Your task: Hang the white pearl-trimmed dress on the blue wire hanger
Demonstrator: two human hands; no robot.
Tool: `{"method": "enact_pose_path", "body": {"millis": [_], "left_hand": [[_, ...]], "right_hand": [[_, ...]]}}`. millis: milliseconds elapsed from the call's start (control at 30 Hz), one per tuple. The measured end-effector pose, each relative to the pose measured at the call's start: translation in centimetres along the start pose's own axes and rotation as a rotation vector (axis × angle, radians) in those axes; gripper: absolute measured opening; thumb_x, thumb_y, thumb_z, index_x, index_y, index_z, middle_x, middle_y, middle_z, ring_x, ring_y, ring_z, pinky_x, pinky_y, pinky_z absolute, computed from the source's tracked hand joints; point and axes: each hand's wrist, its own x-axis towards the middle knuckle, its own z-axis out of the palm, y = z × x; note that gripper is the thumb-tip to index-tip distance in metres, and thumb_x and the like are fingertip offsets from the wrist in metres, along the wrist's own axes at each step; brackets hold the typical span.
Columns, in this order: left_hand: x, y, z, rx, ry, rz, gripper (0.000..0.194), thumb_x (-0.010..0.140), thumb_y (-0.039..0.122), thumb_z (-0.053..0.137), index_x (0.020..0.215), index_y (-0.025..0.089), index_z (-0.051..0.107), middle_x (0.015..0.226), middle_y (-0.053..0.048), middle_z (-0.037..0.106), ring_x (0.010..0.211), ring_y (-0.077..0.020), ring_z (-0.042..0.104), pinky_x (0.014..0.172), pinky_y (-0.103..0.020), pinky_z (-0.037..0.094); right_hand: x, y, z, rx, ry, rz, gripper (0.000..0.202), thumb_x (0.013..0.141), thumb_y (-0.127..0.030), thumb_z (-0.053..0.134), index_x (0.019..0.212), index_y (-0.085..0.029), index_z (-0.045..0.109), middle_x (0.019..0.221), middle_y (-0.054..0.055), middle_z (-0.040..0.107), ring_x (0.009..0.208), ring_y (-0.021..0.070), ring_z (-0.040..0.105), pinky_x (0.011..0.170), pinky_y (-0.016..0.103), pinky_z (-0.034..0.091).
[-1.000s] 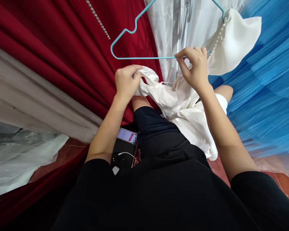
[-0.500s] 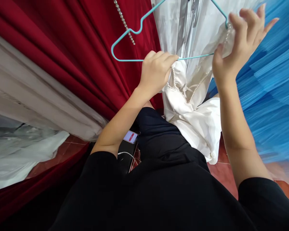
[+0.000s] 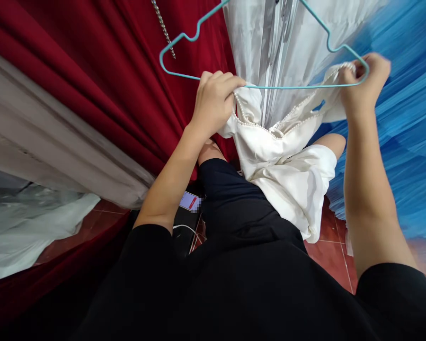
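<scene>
A white dress [image 3: 266, 147] with pearl beading along its neckline hangs down across my lap. Above it is a light blue clothes hanger [image 3: 287, 87], its top cut off by the frame. My left hand [image 3: 215, 97] is closed round the hanger's lower bar and the dress's left shoulder together. At the hanger's right end, my right hand [image 3: 365, 78] pinches the pearl-edged right strap [image 3: 335, 78] of the dress, which lies close to the hanger's corner. Some of the right fingertips are hidden behind cloth and hanger.
Dark red drapery [image 3: 128, 94] hangs at the left, beside pale cloth [image 3: 57, 118]. Blue tulle [image 3: 404, 142] fills the right side, and white fabric [image 3: 244, 38] hangs behind. A phone [image 3: 190, 202] lies on a black surface near my left elbow, with a white cable [image 3: 186, 227].
My right hand has come down and closed, drawing the dress's right strap out to the hanger's right corner. My left hand and the hanger have shifted slightly left.
</scene>
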Motion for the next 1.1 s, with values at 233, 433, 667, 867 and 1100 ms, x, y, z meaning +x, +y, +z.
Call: {"method": "enact_pose_path", "body": {"millis": [233,433,667,867,1100], "left_hand": [[0.5,-1.4,3.6,-0.046,-0.003,0.035,0.024,0.097,0.025,0.05,0.11,0.028,0.07,0.102,-0.008,0.068,0.098,-0.032,0.059,0.098,-0.045,0.04],[0.7,-0.7,4.3,-0.102,0.023,0.04,0.025,0.099,0.024,0.049,0.116,0.027,0.067,0.106,-0.008,0.066,0.105,-0.0319,0.058,0.102,-0.047,0.041],[-4.1,-0.1,4.3,-0.139,0.431,-0.071,0.015,0.09,0.023,0.064,0.103,0.025,0.071,0.105,-0.007,0.059,0.11,-0.0305,0.057,0.1,-0.047,0.045],[-7.8,-4.9,4.3,-0.303,0.635,-0.339,0.009,0.099,0.014,0.049,0.094,0.017,0.057,0.086,0.0,0.057,0.078,-0.0134,0.06,0.072,-0.029,0.05],[-1.1,-11.3,-4.7,-0.04,0.751,-0.156,0.021,0.089,0.012,0.069,0.079,0.022,0.053,0.083,-0.001,0.056,0.083,-0.0178,0.058,0.08,-0.04,0.054]], "right_hand": [[-6.7,-2.8,2.6,-0.035,0.039,-0.114,0.012,0.095,-0.035,0.052,0.095,-0.028,0.062,0.094,0.008,0.059,0.093,0.0267,0.057,0.083,0.045,0.048],[-1.8,-5.7,4.6,-0.084,0.153,-0.098,0.018,0.099,-0.047,0.049,0.107,-0.034,0.059,0.097,0.006,0.059,0.113,0.0283,0.045,0.1,0.048,0.036],[-1.8,-5.6,6.6,-0.039,0.19,-0.063,0.028,0.1,-0.043,0.045,0.081,-0.024,0.053,0.082,0.005,0.057,0.088,0.0235,0.048,0.094,0.045,0.036],[-2.6,-5.8,5.3,-0.035,0.211,-0.077,0.023,0.099,-0.038,0.051,0.082,-0.024,0.056,0.079,0.004,0.058,0.087,0.0244,0.054,0.095,0.046,0.039],[-2.4,-5.7,5.5,-0.013,0.191,-0.031,0.029,0.099,-0.046,0.048,0.08,-0.026,0.056,0.08,0.005,0.058,0.091,0.0265,0.053,0.097,0.047,0.038]]}}
